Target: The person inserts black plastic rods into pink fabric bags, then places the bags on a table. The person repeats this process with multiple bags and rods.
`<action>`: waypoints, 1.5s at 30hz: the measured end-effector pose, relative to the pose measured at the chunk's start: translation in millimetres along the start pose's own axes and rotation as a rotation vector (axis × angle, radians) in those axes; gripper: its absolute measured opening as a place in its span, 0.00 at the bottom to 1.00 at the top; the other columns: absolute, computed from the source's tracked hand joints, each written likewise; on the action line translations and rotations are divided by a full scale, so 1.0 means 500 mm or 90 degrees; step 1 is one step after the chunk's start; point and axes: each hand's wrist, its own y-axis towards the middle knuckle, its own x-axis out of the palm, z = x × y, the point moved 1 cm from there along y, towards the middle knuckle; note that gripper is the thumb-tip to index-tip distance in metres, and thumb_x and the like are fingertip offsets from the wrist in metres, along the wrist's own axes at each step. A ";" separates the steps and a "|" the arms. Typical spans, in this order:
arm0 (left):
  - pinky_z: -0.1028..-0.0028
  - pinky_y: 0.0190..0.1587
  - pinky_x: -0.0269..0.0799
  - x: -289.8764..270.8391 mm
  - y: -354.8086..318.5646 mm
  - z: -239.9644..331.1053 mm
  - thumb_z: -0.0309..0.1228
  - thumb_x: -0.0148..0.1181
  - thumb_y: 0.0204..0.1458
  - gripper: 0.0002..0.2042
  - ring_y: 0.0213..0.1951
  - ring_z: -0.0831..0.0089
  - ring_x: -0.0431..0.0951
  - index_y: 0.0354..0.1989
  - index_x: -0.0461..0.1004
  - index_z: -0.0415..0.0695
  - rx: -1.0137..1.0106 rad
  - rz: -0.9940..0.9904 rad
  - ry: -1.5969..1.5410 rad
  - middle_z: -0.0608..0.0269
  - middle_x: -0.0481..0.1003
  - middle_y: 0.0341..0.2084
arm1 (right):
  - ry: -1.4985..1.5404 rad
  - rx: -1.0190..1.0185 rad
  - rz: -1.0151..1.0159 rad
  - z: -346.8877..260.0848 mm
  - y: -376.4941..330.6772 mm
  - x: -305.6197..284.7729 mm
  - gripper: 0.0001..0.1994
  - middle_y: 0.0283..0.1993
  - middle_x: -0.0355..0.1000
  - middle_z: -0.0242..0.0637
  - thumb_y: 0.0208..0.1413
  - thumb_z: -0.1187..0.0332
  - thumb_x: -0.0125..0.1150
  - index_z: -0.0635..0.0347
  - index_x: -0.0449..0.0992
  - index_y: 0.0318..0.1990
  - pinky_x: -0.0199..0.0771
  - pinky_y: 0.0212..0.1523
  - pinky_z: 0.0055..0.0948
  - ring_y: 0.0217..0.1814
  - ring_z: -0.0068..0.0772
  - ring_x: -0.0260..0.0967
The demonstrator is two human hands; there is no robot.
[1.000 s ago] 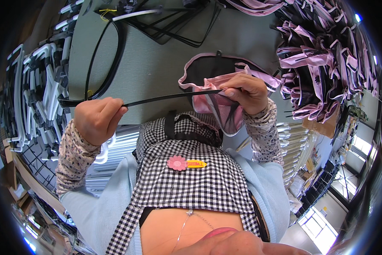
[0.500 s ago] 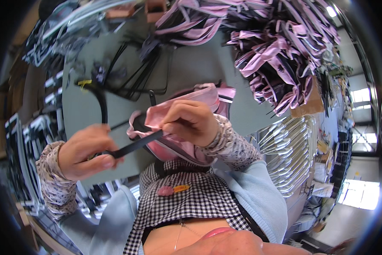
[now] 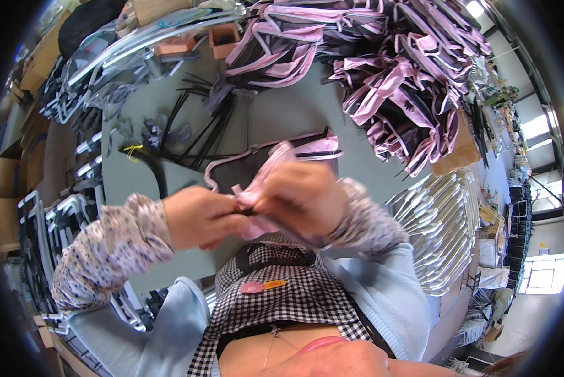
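A pink-edged black fabric piece (image 3: 271, 164) lies over the near edge of the grey table (image 3: 282, 113), with a black rod (image 3: 316, 152) poking out of its pink hem at the right. My left hand (image 3: 197, 217) pinches the near end of the pink hem. My right hand (image 3: 301, 196) is closed on the same hem beside it, fingers touching the left hand. Both hands sit close to my chest. The rod's near end is hidden under my fingers.
A big heap of pink-and-black fabric pieces (image 3: 395, 63) fills the far right of the table. Loose black rods (image 3: 200, 135) lie at centre left. White wire frames (image 3: 442, 226) are stacked at right, more frames (image 3: 75, 213) at left, small boxes (image 3: 222, 38) at the back.
My hands have come together at the fabric's hem. A second ago the left hand held the long black rod out wide; now most of the rod is out of sight at the fabric.
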 end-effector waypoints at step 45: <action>0.78 0.26 0.63 0.076 -0.053 -0.160 0.40 0.51 0.64 0.16 0.23 0.83 0.64 0.33 0.72 0.38 0.142 0.498 -0.268 0.74 0.69 0.23 | -0.045 -0.299 0.117 0.024 0.004 0.111 0.14 0.48 0.71 0.32 0.46 0.68 0.64 0.54 0.76 0.43 0.76 0.50 0.37 0.50 0.37 0.71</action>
